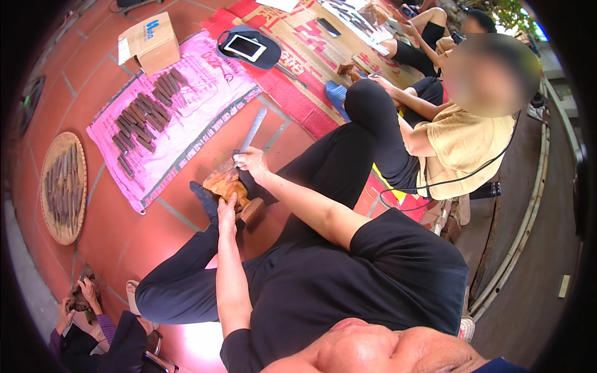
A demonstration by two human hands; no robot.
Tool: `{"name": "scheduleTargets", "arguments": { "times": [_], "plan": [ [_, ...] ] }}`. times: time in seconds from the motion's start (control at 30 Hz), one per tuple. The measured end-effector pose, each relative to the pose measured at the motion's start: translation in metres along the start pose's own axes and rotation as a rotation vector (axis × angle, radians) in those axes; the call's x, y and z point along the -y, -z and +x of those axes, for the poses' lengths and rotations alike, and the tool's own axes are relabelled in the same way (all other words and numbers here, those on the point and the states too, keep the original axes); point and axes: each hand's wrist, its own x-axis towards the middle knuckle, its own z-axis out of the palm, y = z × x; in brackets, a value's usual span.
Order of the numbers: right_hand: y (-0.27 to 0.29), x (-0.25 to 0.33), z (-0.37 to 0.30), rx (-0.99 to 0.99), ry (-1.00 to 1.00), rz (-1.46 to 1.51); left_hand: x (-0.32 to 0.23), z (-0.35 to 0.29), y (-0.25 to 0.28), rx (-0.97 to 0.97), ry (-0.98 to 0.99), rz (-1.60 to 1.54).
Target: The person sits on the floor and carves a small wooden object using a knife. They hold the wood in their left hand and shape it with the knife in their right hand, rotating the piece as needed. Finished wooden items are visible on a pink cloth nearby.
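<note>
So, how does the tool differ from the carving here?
Shape: the tool is long and slim, while the carving is chunky and irregular.
Colour: the tool is mostly grey; the carving is orange-brown.
Hold: the tool is in the person's right hand; the carving is in the left hand.
Shared: both are held.

Carving point(224, 182) sits between the feet point(205, 202), sack point(193, 109) beyond it bearing rows of sticks point(142, 117), cardboard box point(155, 45) at sack's far end, phone point(245, 47) atop cap point(271, 55) right of box, round woven tray point(63, 239) left of sack, seated co-worker point(466, 140) off right.
</note>
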Motion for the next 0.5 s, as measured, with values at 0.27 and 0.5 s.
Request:
{"name": "scheduleTargets", "arguments": {
  "times": [0.27, 0.5],
  "plan": [
    [-0.008, -0.002, -0.008, 0.086, 0.056, 0.083, 0.002, 0.003, 0.001, 0.016, -0.006, -0.015],
    [-0.012, 0.001, -0.009, 0.022, 0.051, 0.132, 0.004, 0.006, 0.001, 0.003, -0.018, 0.029]
  ]
}}
